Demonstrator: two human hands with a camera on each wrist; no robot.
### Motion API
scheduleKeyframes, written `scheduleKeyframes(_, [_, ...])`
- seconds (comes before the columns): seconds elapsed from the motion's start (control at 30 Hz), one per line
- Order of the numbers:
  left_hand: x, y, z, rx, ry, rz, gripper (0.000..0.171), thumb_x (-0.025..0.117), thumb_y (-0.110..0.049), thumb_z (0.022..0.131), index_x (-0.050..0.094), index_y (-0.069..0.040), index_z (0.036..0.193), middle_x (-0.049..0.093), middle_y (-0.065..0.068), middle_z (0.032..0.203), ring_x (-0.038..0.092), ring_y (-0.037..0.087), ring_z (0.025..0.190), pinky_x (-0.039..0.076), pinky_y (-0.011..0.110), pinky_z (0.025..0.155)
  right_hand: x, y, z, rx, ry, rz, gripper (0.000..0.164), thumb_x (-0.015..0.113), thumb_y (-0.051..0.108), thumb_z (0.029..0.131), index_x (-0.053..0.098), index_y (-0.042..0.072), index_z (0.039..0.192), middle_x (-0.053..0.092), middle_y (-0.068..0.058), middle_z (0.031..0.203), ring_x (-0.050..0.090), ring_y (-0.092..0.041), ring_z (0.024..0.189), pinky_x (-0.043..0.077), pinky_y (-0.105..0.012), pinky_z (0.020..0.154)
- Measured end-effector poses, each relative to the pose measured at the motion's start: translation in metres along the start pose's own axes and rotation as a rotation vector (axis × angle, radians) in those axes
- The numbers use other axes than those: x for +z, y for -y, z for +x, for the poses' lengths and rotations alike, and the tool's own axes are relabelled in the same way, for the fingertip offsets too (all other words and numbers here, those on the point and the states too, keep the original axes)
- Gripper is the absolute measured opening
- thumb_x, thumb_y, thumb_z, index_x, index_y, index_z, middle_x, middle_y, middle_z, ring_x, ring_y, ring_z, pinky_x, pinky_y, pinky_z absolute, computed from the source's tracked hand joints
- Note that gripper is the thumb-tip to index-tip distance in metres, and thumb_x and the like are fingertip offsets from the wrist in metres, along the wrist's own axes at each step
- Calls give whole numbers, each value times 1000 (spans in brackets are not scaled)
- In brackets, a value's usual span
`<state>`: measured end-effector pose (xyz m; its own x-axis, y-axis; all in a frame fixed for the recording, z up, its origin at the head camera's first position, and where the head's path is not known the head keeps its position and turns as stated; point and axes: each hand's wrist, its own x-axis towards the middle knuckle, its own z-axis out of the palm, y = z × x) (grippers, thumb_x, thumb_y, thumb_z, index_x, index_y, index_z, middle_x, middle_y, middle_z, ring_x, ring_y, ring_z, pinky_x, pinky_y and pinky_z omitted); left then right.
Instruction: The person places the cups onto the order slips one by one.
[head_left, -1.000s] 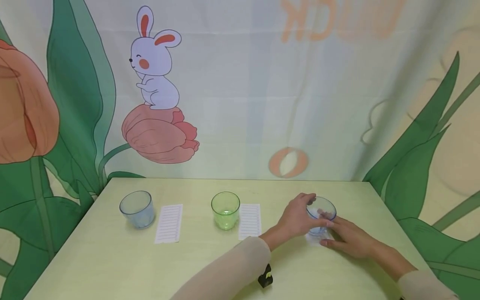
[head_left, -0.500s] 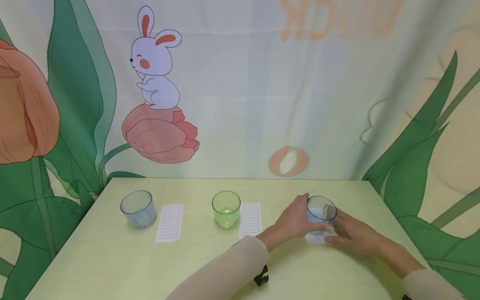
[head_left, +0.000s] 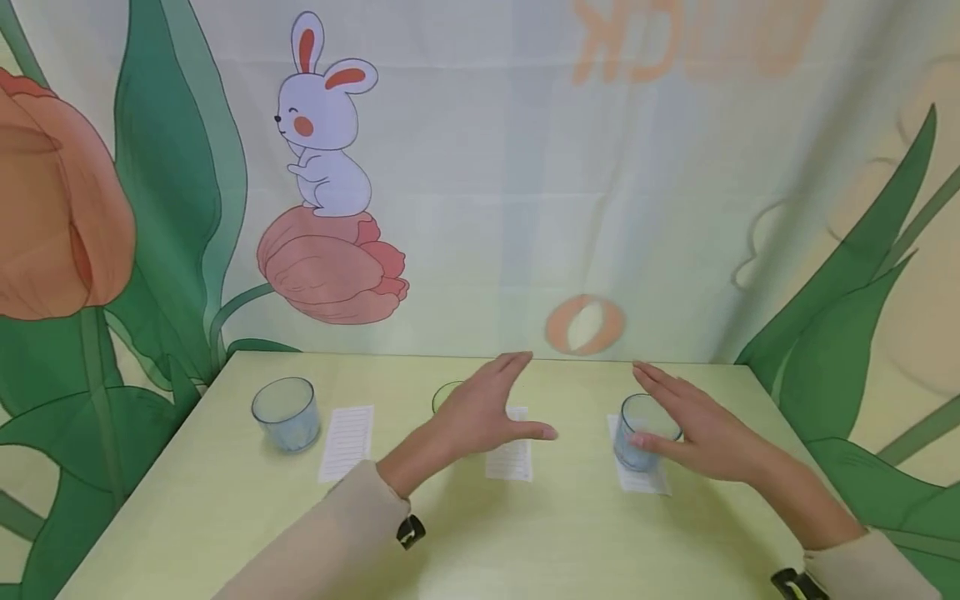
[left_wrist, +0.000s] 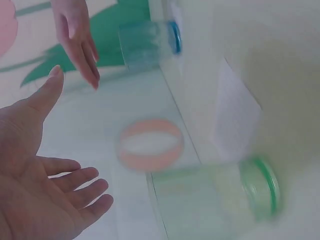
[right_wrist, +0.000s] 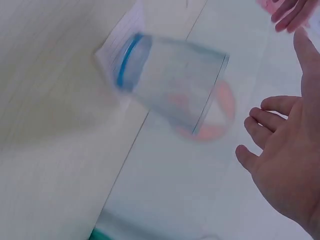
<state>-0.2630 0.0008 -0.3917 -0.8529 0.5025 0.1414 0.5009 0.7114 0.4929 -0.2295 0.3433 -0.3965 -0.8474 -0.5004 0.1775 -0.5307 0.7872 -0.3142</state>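
A clear blue glass [head_left: 628, 446] stands upright on a slip of lined paper [head_left: 651, 483] at the right of the table. My right hand [head_left: 701, 433] is beside it with fingers extended and overlaps its rim in the head view. In the right wrist view a gap shows between that hand [right_wrist: 287, 150] and the glass [right_wrist: 172, 82]. My left hand [head_left: 476, 412], fingers spread and holding nothing, is in front of the green glass [head_left: 444, 395] and hides most of it. The left wrist view shows the green glass [left_wrist: 210, 200] apart from the fingers.
Another blue glass [head_left: 288, 421] stands at the left, with a lined paper slip [head_left: 347, 442] to its right. A second slip [head_left: 510, 462] lies to the right of the green glass. A printed curtain [head_left: 480, 208] hangs behind the table [head_left: 570, 542].
Both hands have let go of the right blue glass. My left hand has moved left, across the green glass; my right hand has risen slightly. More of the paper under the glass shows.
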Motion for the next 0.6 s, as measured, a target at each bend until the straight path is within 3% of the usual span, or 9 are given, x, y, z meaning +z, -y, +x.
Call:
scheduleKeyframes(0.23, [-20,52,-16,-52,-22,-14,114,86,-66,80,34,-14,167,38,7,168,38,29,154,40,51,120,32,32,33,-34,19,-10,94,67,57,100,30,2,166,27,-16,173,29,-41,157,29,-65,121])
scheduleKeyframes(0.43, [-15,81,-21,-65,-16,-48,115,88,-62,79,34,-10,166,37,10,169,37,31,155,37,51,122,78,41,59,-42,30,-51,96,62,64,100,33,0,164,30,-17,171,35,-41,154,34,-61,121])
scheduleKeyframes(0.6, [-9,99,-24,-108,-2,-30,113,90,-59,79,38,-6,164,41,11,166,42,32,151,39,51,121,107,44,76,-76,95,-62,96,64,63,100,36,-4,162,31,-19,170,36,-41,154,35,-57,122])
